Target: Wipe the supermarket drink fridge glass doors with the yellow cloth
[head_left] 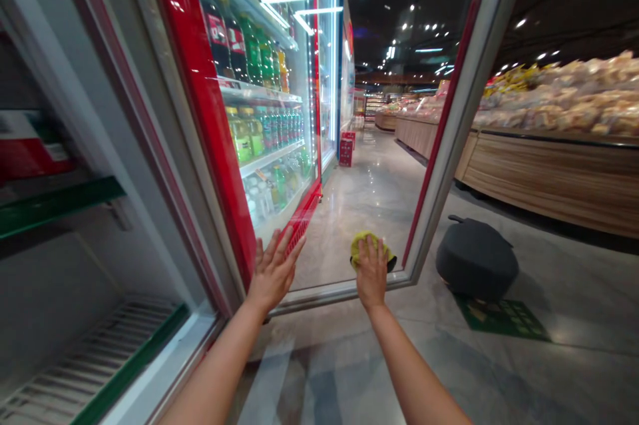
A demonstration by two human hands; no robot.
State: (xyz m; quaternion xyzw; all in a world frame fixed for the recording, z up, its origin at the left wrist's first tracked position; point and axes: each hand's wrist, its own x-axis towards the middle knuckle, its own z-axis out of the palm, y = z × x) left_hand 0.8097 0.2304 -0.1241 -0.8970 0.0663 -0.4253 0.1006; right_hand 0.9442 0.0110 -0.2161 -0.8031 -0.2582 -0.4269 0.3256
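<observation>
A glass fridge door (439,145) with a red and silver frame stands open in front of me. My right hand (372,272) presses a yellow-green cloth (360,244) against the lower part of the glass, near the bottom rail; a dark patch of the cloth shows at its right side. To the left, my left hand (274,268) has its fingers spread, at the lower left of the door near the red edge. It holds nothing. Whether its palm rests on the glass is hard to tell.
On my left is the open fridge interior with a wire rack (94,358) and a green-edged shelf (60,202). Through the glass stand bottles (252,52) on shelves and red boxes (346,150). A dark grey stool (476,258) and a wood-sided display (554,168) of bagged goods are at right.
</observation>
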